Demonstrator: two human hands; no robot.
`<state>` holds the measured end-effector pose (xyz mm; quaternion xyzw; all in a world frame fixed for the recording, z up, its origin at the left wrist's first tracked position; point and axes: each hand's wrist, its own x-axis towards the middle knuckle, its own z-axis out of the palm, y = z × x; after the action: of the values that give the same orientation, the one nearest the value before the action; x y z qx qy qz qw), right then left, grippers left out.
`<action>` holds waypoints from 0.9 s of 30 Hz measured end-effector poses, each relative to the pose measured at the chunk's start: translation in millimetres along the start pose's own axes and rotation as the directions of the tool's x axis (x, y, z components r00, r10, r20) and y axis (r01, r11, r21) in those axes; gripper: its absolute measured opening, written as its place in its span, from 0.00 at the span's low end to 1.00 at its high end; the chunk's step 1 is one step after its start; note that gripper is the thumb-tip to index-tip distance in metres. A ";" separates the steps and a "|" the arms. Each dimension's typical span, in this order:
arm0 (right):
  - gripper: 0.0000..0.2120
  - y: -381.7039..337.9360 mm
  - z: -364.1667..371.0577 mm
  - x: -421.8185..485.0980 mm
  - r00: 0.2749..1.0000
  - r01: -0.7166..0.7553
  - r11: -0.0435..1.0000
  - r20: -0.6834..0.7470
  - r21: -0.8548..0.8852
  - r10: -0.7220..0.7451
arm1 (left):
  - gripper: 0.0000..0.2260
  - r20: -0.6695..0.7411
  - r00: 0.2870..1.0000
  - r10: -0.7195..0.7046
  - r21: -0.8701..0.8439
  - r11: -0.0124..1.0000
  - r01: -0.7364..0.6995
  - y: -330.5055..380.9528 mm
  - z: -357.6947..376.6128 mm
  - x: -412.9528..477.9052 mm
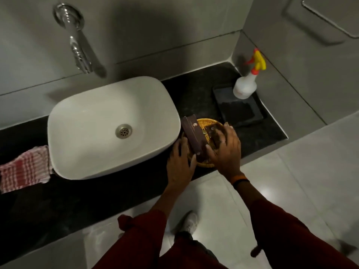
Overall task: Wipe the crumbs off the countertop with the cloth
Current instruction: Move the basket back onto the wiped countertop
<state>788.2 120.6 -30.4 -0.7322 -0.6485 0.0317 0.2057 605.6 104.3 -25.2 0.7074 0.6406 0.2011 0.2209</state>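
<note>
A red-and-white checked cloth (24,169) lies on the dark countertop (196,90) at the far left, beside the white basin (112,127). Neither hand touches it. To the right of the basin stands a small woven yellow basket (208,124) with a dark brown box (192,135) standing up in it. My left hand (179,162) grips the basket's near left rim. My right hand (225,147) lies over the basket's right side, fingers curled on the dark items inside. Crumbs on the dark stone are too small to make out.
A white spray bottle (245,85) with a yellow and red trigger stands on a dark square tray (240,111) in the back right corner. A chrome tap (76,43) juts from the wall above the basin. Grey walls close the counter at back and right.
</note>
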 end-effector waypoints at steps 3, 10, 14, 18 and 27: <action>0.32 18.7 3.1 26.5 0.991 -0.112 0.993 0.078 0.033 0.109 | 0.28 0.036 0.978 -0.207 -0.199 0.957 0.210 23.9 14.0 18.0; 0.20 35.3 8.9 49.2 0.961 -0.262 0.950 0.136 0.170 0.241 | 0.23 0.014 0.932 -0.362 -0.296 0.889 0.350 23.4 12.5 41.4; 0.14 35.7 3.6 29.0 0.964 -0.263 0.939 0.034 0.220 0.262 | 0.21 0.069 0.938 -0.341 -0.396 0.853 0.339 14.2 3.9 30.9; 0.14 19.6 -0.7 -17.8 0.945 -0.326 0.917 0.052 0.229 0.323 | 0.18 0.058 0.955 -0.290 -0.387 0.876 0.289 -7.9 -5.3 -7.4; 0.14 -114.8 13.8 -141.8 0.949 -0.298 0.907 0.195 0.296 0.248 | 0.21 0.050 0.936 -0.347 -0.400 0.852 0.338 -143.0 -81.1 -138.2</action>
<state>654.1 -3.8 -34.9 -0.7678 -0.5392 0.2217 0.2657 429.1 -17.1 -40.3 0.5189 0.7036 0.2943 0.3861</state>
